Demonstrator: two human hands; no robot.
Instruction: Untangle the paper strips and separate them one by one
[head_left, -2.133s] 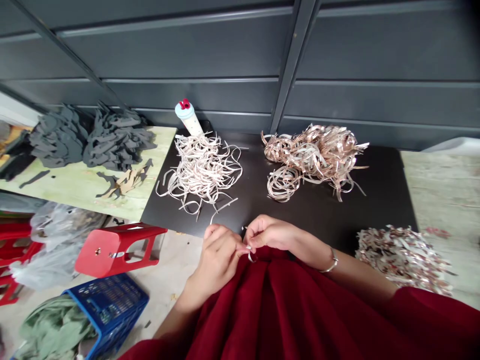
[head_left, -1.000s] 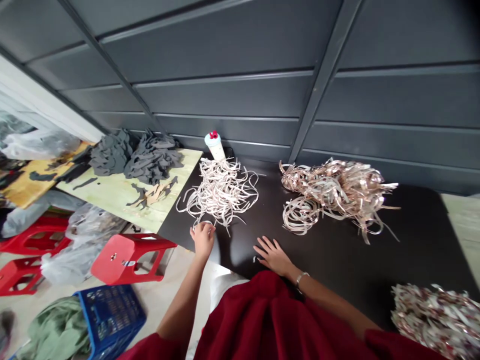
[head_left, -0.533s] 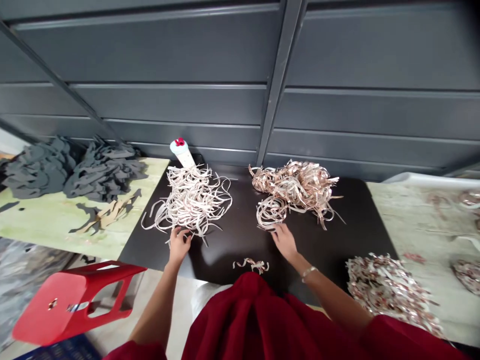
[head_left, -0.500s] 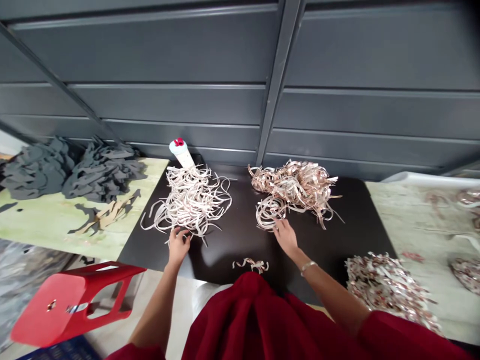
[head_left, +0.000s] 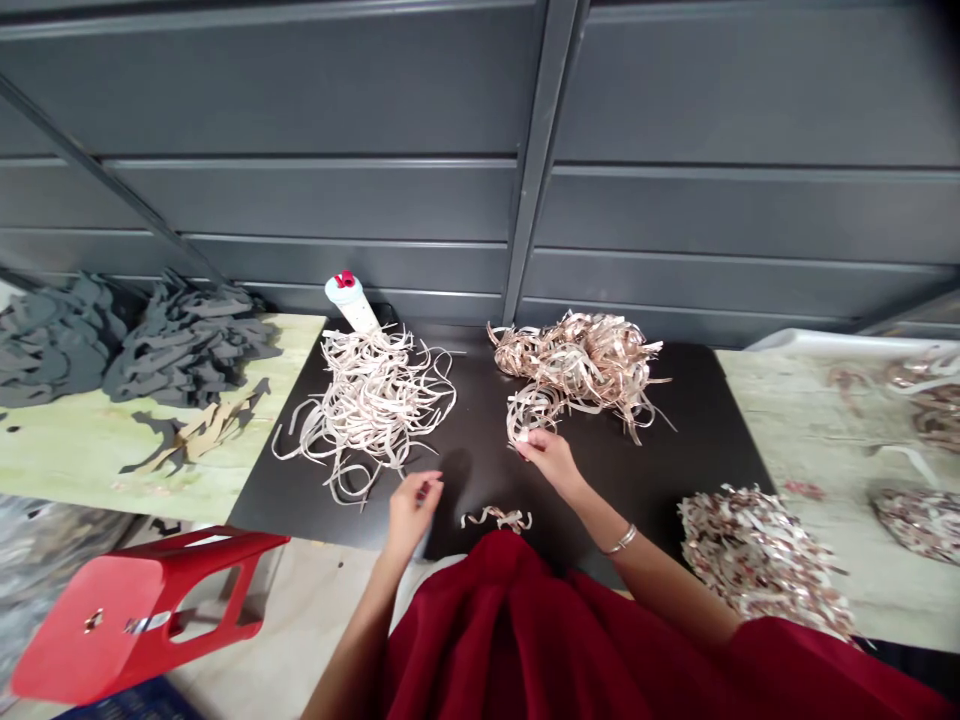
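Observation:
Over the front of the black table, my left hand [head_left: 415, 510] is closed with its fingertips pressed together; whatever they hold, if anything, is too small to make out. To its upper left lies a loose pile of pale cream strips [head_left: 375, 400], some curling toward the table's front. My right hand [head_left: 553, 460] pinches the near side of a small coil of shiny strips [head_left: 531, 412], a pale end showing at the fingertips. Behind that coil is a larger tangle of rose-gold strips [head_left: 589, 360]. A few short curled strips [head_left: 499, 518] lie between my hands, close to my body.
A white cup with a red top [head_left: 351, 300] stands behind the cream pile. Dark grey cut pieces [head_left: 191, 340] are heaped on the left table. A red stool [head_left: 97, 625] is at lower left. Short shiny scraps [head_left: 761, 555] form a heap at right. Grey panels [head_left: 337, 200] rise behind.
My left hand has left the cream pile and moved right, toward my body. My right hand stays at the small coil, now pinching its near edge. The view has shifted slightly.

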